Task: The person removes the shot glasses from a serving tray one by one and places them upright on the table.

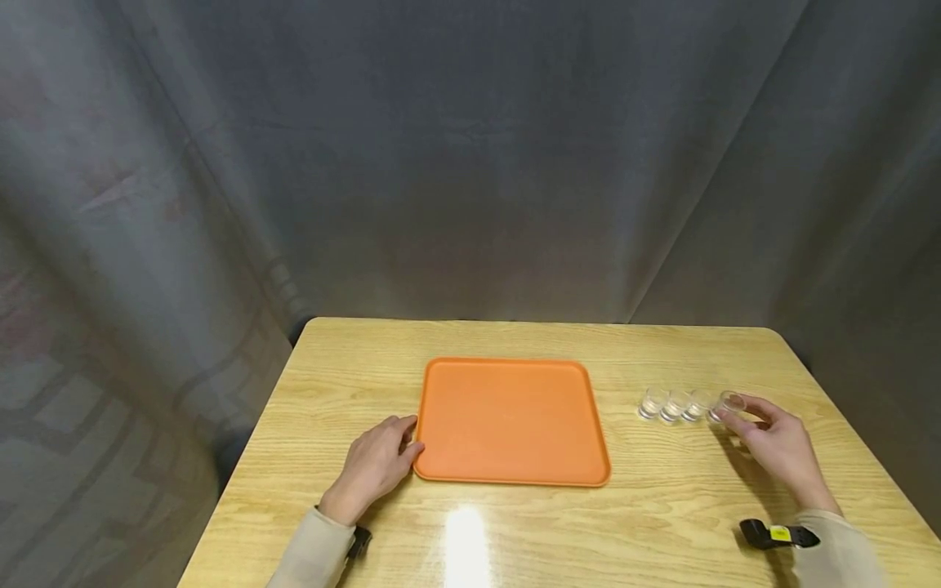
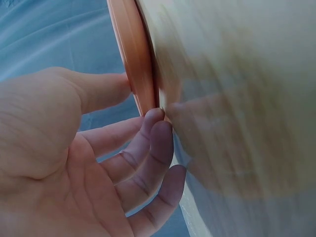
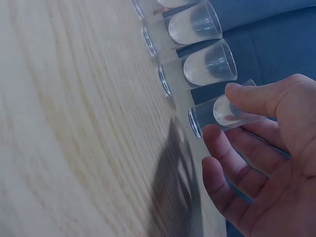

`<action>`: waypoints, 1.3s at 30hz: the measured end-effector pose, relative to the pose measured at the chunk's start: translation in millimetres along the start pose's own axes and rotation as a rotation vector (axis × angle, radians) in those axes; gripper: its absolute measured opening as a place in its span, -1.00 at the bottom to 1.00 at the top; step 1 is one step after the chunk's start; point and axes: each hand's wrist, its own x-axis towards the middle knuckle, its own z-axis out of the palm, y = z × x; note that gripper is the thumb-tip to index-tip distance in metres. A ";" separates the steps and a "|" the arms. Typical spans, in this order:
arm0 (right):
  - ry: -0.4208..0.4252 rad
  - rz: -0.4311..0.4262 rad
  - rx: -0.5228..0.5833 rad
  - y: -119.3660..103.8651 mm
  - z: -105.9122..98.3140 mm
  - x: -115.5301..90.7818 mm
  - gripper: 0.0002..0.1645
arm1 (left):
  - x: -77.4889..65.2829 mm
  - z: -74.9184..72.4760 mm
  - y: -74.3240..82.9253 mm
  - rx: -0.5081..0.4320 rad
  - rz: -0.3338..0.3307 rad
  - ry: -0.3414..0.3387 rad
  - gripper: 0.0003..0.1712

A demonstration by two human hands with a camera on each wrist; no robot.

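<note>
At the right of the table, my right hand (image 1: 781, 447) pinches a small clear shot glass (image 3: 224, 112) between thumb and fingers. The glass is at the right end of a row, its base close to the tabletop. Three similar shot glasses (image 1: 674, 406) stand upright beside it, lined up to its left. An orange rectangular tray (image 1: 510, 420) lies flat near the table's middle, with nothing on it. My left hand (image 1: 376, 457) rests at the tray's left edge. In the left wrist view its thumb (image 2: 106, 91) touches the rim, and the other fingers bend loosely near the tabletop.
The light wood table (image 1: 353, 351) has rounded far corners. Grey curtains (image 1: 470, 163) hang behind it and along both sides. A bright reflection shines on the wood in front of the tray. Dark wrist cameras are worn at both sleeves.
</note>
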 end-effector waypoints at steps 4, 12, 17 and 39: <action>-0.005 0.000 0.017 1.6 2.1 0.8 -0.10 | -0.8 0.6 -0.3 0.000 0.004 -0.006 -0.50; -0.021 -0.012 0.013 2.9 14.2 0.9 -0.11 | -3.1 -0.8 -4.1 -0.008 0.001 -0.014 -0.49; -0.007 -0.011 0.005 2.6 16.9 0.8 -0.12 | -4.0 -1.2 -4.2 -0.005 -0.002 -0.012 -0.49; 0.217 -0.139 -0.045 -62.0 -19.7 -34.4 -0.32 | -2.1 -21.4 -15.5 -0.031 -0.019 -0.098 -0.44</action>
